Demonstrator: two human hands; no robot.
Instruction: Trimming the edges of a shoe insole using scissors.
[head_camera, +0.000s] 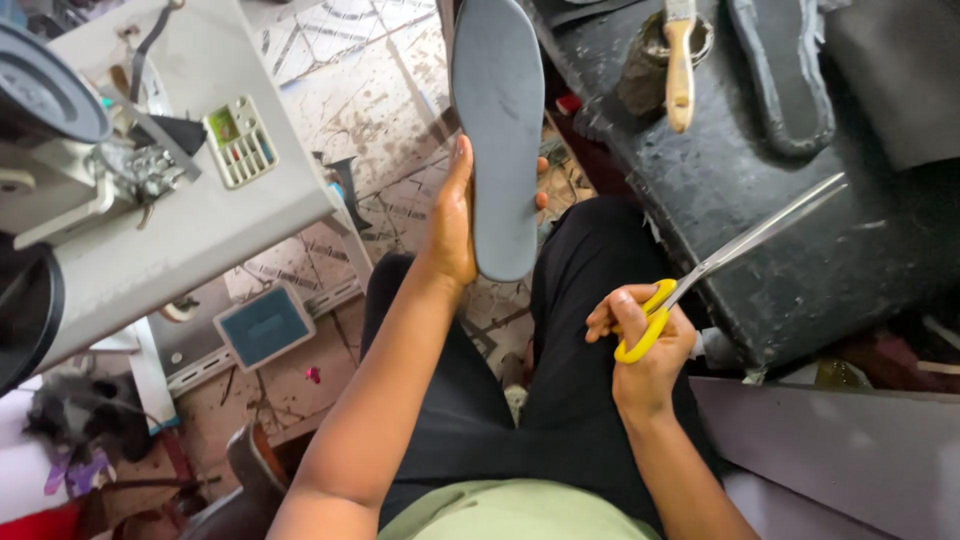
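Holding the grey insole (497, 130) upright by its lower end, your left hand (455, 215) is wrapped around its edge, thumb side toward you and fingertips just showing on the far side, so it hangs over your lap and the tiled floor (370, 90). Your right hand (640, 345) is closed through the yellow loops of the scissors (715, 265), whose blades lie together and point up over the dark surface (720, 190). The risk I see is that long tip: swing it carelessly and it could nick your left fingers or snag the sole-shaped piece (785, 75) lying there. A loose pinch could also let the insole drop. On that surface a small dark pot (645, 65) carries a brush (680, 65) across its mouth; its contents are hidden.
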